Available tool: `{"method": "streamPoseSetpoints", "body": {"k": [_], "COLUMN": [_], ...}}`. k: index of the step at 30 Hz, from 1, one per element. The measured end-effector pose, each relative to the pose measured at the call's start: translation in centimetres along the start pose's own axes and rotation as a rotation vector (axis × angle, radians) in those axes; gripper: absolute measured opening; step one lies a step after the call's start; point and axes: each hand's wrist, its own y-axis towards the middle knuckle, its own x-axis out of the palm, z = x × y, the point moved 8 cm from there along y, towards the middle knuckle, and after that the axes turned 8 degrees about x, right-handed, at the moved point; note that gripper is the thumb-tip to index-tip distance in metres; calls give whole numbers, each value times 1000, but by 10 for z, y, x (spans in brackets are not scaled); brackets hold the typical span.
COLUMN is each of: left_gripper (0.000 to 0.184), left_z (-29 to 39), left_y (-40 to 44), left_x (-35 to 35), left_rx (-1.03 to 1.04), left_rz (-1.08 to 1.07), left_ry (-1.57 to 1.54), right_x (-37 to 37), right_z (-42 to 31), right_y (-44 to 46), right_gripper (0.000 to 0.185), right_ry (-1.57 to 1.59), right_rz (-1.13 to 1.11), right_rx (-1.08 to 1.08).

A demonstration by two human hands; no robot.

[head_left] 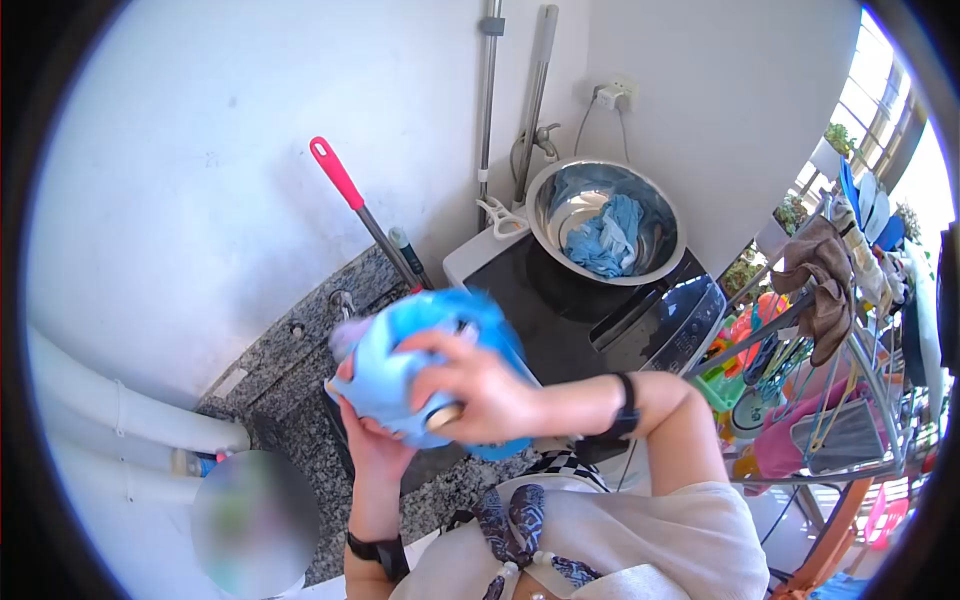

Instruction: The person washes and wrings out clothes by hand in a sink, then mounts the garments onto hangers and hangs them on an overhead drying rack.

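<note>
A bunched light-blue cloth (375, 365), blurred at its upper edge, is held up over the granite sink counter. From below, my left hand (378, 440) grips it with the fingers partly under the fabric. My right hand (465, 385) is closed against the front of the same cloth, fingers bent. The tan, rounded end of some object (443, 415) pokes out beneath my right hand; the rest of it is hidden. Behind the cloth, a small tap (343, 303) shows at the counter's back edge.
To the right, a steel basin (540, 215) holding blue wet-looking cloth (610, 238) rests on a black-topped washing machine (520, 300). A red-handled tool (337, 172) leans on the wall. A crowded drying rack (870, 400) stands far right. White pipes (150, 415) run along the left.
</note>
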Motion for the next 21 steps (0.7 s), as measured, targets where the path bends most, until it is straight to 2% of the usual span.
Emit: {"method": "streamPoseSetpoints", "body": {"k": [1,3,5,7,9,10,11,13,14,15,16,18,21], "left_gripper": [68,63,63,62,64,65,65,64,61,61,58,51,49], "left_z": [9,33,45,48,38,35,29,18,13,9,1,-11,-17], "left_y": [-4,-15,-22,-33,-60,-69,-73,-74,-77,-83,-87,-100,-120], "left_x": [-18,-84,-144,-186,-237,-257,-280,-310,-282,-274,-267,-256,-254], "left_rx": [68,126,124,117,-57,-81,-78,-110,-80,-64,-95,-116,-109], "left_rz": [114,260,313,382,785,841,851,711,709,724,682,660,691], "left_ry": [68,34,63,71,162,246,228,533,524,508,467,423,475], "right_x": [23,46,13,-49,-132,-175,-220,-271,-280,-277,-269,-255,-273], "right_z": [1,19,29,64,128,170,228,290,334,367,363,350,394], "right_y": [0,1,10,19,19,7,-14,-63,-92,-112,-105,-112,-123], "right_gripper": [35,41,47,46,45,52,80,108,118,127,127,128,134], "right_ry": [-62,208,-43,-387,-695,-850,-940,-914,-663,-403,-410,-393,-250], "right_rz": [-37,-180,-91,93,353,462,444,472,439,397,373,480,482], "right_rx": [-52,36,-67,23,94,294,719,1371,1508,1630,1618,1740,1669]}}
